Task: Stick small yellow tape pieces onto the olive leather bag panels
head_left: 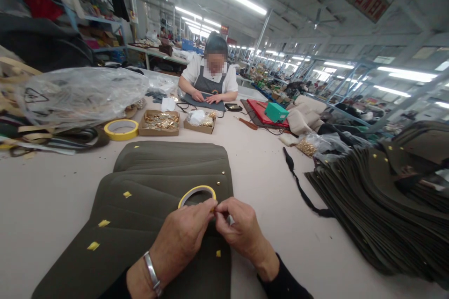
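Observation:
Over dark olive fabric panels (pixel 140 205) stacked on the table, my left hand (pixel 184 231) is closed on a yellow tape roll (pixel 198 190), whose ring stands up beyond the fingers. My right hand (pixel 240 226) is pinched beside the roll, its fingertips meeting those of the left; what lies between them is too small to make out. Small yellow tape pieces (pixel 104 223) are stuck on the panels, and small metal studs (pixel 218 183) show near their right edge.
A second yellow tape roll (pixel 121 130), a box of metal parts (pixel 159 123) and a smaller box (pixel 199 122) stand beyond the panels. Right lie a black strap (pixel 302 186) and a large panel stack (pixel 372 205). Across the table a person (pixel 210 77) handles a dark piece.

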